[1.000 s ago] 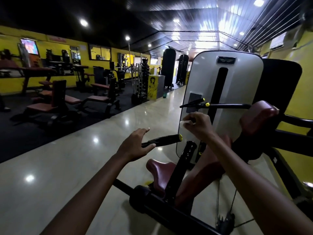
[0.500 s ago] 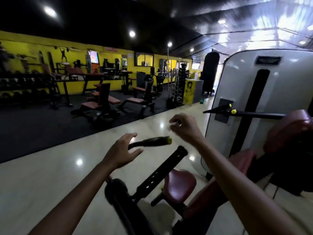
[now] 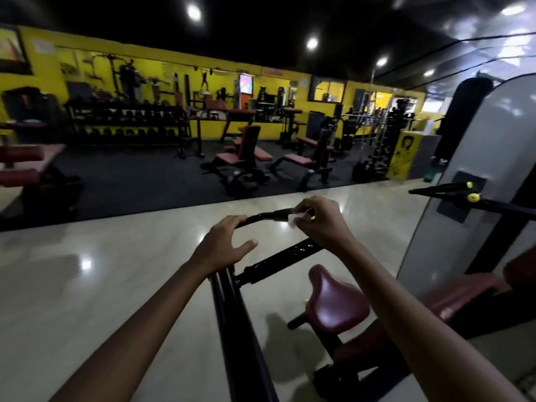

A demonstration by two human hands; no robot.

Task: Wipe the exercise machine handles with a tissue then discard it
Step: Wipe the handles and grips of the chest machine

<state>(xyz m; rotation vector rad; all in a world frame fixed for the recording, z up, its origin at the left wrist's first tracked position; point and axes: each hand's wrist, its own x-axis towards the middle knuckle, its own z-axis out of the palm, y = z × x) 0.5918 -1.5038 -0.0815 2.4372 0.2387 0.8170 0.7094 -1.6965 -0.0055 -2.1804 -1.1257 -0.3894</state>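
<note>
Both hands have closed in on the near handle (image 3: pixel 268 215) since the earlier frame. Right hand (image 3: pixel 319 220) is curled over its outer end, pinching a white tissue (image 3: pixel 293 219) against the bar. Left hand (image 3: pixel 222 246) rests on the inner end, fingers spread and relaxed, not clamped. Beyond — maroon seat (image 3: pixel 336 303) below, white weight-stack shroud (image 3: pixel 475 181) at right, second handle (image 3: pixel 443 189) with yellow tips well apart.
</note>
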